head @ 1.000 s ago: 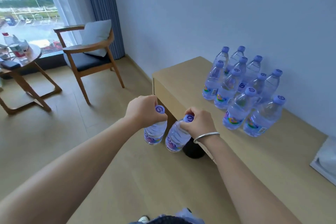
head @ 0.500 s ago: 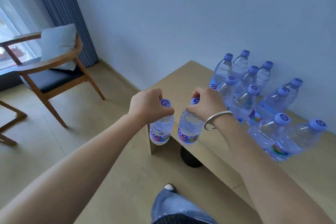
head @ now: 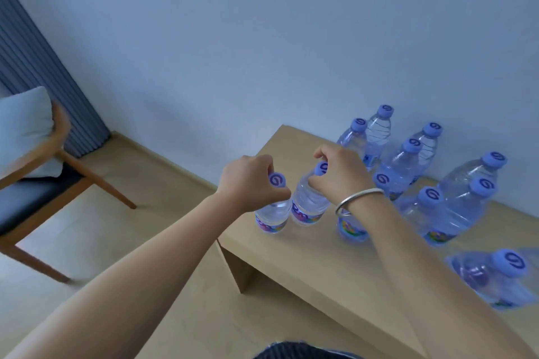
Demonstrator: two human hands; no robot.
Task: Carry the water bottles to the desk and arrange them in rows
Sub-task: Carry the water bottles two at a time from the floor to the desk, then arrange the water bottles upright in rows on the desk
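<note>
Head view, left hand [head: 253, 182]: our grip is clamped round the neck of a clear plastic water bottle with a purple cap [head: 272, 214], at the near left corner of the pale wooden worktop [head: 320, 268].
Head view, right hand [head: 339, 173]: our grip pinches the cap of a second clear purple-capped bottle [head: 309, 207], just right of the first.
Head view, standing bottles [head: 405, 167]: clustered in rows farther right on the worktop, against the wall.
Head view, silver bangle [head: 357, 199]: on our right wrist.
</note>
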